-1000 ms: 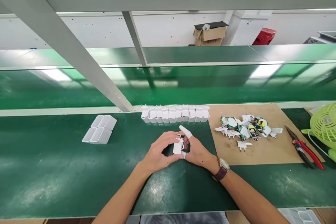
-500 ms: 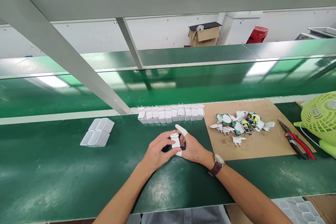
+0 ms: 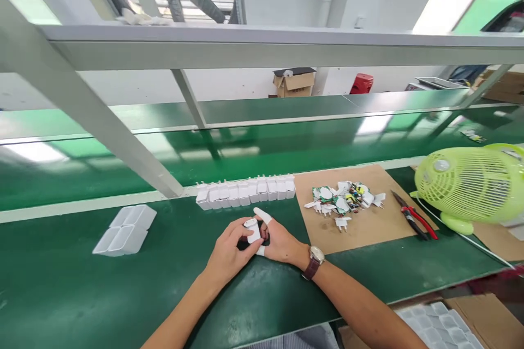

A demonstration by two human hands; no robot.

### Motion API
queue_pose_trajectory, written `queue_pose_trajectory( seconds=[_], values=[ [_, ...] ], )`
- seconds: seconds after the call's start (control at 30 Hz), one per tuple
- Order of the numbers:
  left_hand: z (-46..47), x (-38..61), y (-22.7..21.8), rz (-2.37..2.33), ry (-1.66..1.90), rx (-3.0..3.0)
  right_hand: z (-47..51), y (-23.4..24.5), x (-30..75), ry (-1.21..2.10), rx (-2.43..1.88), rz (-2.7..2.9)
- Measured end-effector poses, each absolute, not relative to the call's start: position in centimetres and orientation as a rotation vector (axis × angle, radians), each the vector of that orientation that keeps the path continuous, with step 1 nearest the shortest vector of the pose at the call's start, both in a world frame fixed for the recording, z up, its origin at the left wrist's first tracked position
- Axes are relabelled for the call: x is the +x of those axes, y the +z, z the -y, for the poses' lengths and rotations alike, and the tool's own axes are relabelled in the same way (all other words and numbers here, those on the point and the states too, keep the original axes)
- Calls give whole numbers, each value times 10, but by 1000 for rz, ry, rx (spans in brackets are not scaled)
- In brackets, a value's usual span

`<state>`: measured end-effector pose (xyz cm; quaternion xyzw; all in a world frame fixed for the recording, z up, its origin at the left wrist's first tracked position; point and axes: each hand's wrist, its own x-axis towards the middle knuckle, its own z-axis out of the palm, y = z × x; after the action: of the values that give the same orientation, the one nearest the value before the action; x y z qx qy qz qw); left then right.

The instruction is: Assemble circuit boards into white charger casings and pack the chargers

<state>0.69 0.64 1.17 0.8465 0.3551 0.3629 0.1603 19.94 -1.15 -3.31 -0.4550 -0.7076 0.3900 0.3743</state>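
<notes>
My left hand [image 3: 229,250] pinches a small white plastic charger casing [image 3: 254,231] between thumb and fingers, over the green bench. My right hand [image 3: 281,242] meets it from the other side, its lower fingers curled against the casing. White finger cots cover the right thumb and index finger; the index points up and away. Part of the casing is hidden by the fingers. Just beyond the hands runs a row of white charger casings [image 3: 245,193], with plug pins showing at their backs.
White open boxes [image 3: 125,234] stand in a block at left. On a cardboard sheet [image 3: 368,229] lie green circuit boards with white plug parts [image 3: 344,199] and red-black pliers [image 3: 415,217]. A lime-green fan [image 3: 470,185] stands at right. A slanted frame post [image 3: 118,136] rises at left.
The camera view has tilted up and turned right, so the bench items appear shifted left and the whole fan shows. Both hands stay together at the white casing.
</notes>
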Motion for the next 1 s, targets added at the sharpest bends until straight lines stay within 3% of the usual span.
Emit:
queue_pose_trajectory(
  seconds=[0.4, 0.63, 1.0],
  values=[
    [-57, -127, 72, -1888, 811, 1954, 27, -44, 196, 864, -1164, 1983],
    [-110, -127, 58, -1780, 716, 1977, 30, -41, 196, 871, -1187, 1991],
    [-117, -108, 69, -1638, 673, 2088, 20, -19, 199, 918, -1190, 1964]
  ],
)
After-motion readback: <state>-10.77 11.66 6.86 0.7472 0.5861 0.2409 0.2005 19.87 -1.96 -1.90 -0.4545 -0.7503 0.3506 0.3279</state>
